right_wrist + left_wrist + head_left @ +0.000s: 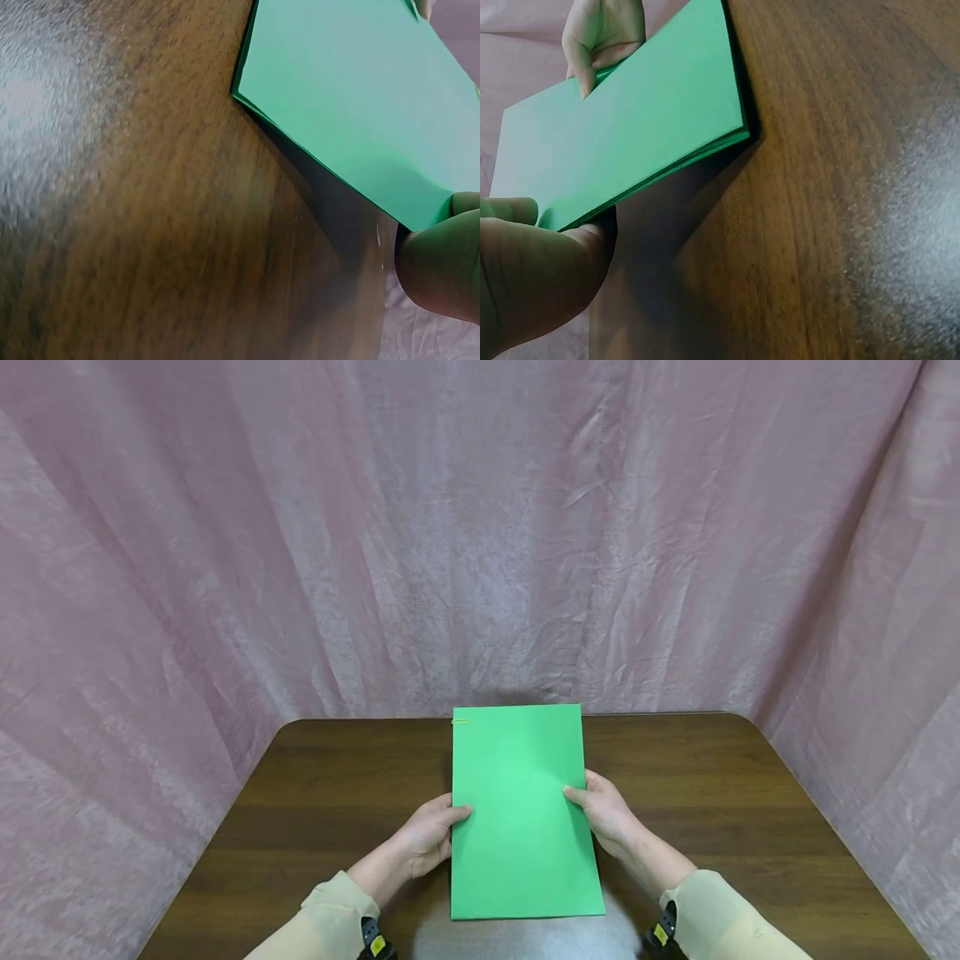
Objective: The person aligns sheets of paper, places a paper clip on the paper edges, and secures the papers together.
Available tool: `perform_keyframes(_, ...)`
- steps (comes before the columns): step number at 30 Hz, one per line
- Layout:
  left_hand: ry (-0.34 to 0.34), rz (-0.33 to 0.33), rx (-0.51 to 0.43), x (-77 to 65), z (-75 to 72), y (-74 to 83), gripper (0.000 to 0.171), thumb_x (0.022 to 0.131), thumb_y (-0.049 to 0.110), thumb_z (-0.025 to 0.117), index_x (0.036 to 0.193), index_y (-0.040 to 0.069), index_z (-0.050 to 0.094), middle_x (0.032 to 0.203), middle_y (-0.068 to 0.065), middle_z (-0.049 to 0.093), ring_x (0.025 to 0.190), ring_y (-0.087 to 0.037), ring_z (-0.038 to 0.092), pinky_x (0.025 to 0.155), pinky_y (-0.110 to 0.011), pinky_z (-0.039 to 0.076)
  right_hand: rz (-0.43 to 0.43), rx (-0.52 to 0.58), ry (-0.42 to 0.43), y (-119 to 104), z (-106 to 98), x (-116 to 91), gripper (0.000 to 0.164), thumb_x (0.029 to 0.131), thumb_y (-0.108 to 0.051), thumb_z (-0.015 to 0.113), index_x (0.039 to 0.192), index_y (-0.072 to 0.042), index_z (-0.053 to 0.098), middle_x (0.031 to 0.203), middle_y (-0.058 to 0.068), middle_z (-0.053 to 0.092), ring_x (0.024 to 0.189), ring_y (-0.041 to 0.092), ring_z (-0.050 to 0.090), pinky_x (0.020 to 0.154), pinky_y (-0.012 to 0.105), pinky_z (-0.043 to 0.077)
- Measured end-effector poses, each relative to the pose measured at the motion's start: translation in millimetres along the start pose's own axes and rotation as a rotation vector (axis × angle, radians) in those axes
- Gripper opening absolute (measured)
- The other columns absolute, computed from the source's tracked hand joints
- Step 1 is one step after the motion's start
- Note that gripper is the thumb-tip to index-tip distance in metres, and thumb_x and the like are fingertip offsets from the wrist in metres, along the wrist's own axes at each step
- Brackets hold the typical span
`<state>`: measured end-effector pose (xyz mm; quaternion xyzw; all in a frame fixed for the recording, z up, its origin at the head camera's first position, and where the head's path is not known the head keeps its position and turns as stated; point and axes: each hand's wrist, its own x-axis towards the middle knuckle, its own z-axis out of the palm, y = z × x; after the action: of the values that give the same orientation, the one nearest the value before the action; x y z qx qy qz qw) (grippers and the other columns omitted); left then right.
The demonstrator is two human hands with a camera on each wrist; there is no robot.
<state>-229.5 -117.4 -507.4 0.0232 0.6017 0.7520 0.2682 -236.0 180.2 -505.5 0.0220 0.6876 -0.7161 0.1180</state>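
Note:
A stack of green paper sheets point(521, 852) is held tilted up over the table, its near edge low by the tabletop. Several layers show along its edge in the left wrist view. My left hand point(429, 835) grips the left side, thumb on the front face and fingers behind. On the opposite side my right hand point(611, 814) pinches the edge the same way, thumb in front. A small yellow paper clip point(461, 721) sits on the upper left edge of the sheets. The fingers behind the paper are mostly hidden.
A brown wood-grain table point(322, 810) with rounded far corners lies beneath. Pink velvet curtain point(480, 527) hangs behind it and along both sides. Light glares off the tabletop near its front edge.

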Motion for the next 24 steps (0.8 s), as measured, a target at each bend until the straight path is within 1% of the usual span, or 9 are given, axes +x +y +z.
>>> perform_keyframes(7,0.008,0.011,0.004,-1.6,2.2,-2.6,0.052,0.111,0.012,0.044,0.155,-0.009,0.025,0.131,-0.02,0.061,0.113,-0.026,0.066,0.092,-0.042,0.057,-0.009,-0.015,-0.01,0.6,1.2,0.3,0.045,0.108,-0.006,0.044,0.151,0.007,0.039,0.121,0.019,0.066,0.096,0.023,0.069,0.08,0.037,0.056)
perform_keyframes(11,0.026,0.018,0.006,-0.8,4.5,-3.1,0.053,0.11,0.009,0.045,0.154,-0.01,0.024,0.134,-0.021,0.059,0.114,-0.026,0.065,0.094,-0.042,0.056,0.0,-0.011,0.004,0.7,1.1,1.4,0.043,0.108,-0.006,0.045,0.15,0.005,0.042,0.122,0.019,0.066,0.097,0.024,0.068,0.081,0.037,0.056)
perform_keyframes(18,0.074,0.043,0.026,0.1,7.5,-3.2,0.048,0.109,0.008,0.048,0.149,-0.011,0.03,0.128,-0.02,0.06,0.106,-0.024,0.067,0.088,-0.04,0.057,-0.002,-0.01,0.011,-0.9,1.4,1.8,0.042,0.108,-0.006,0.045,0.149,0.005,0.043,0.12,0.018,0.066,0.096,0.024,0.068,0.08,0.037,0.056)
perform_keyframes(24,0.085,0.063,0.033,-0.3,8.8,-3.1,0.046,0.109,0.008,0.047,0.148,-0.01,0.034,0.124,-0.019,0.063,0.103,-0.024,0.068,0.085,-0.041,0.059,-0.004,-0.021,0.004,-5.8,0.5,-1.5,0.043,0.108,-0.007,0.046,0.149,0.004,0.043,0.119,0.016,0.067,0.096,0.024,0.069,0.08,0.038,0.056)
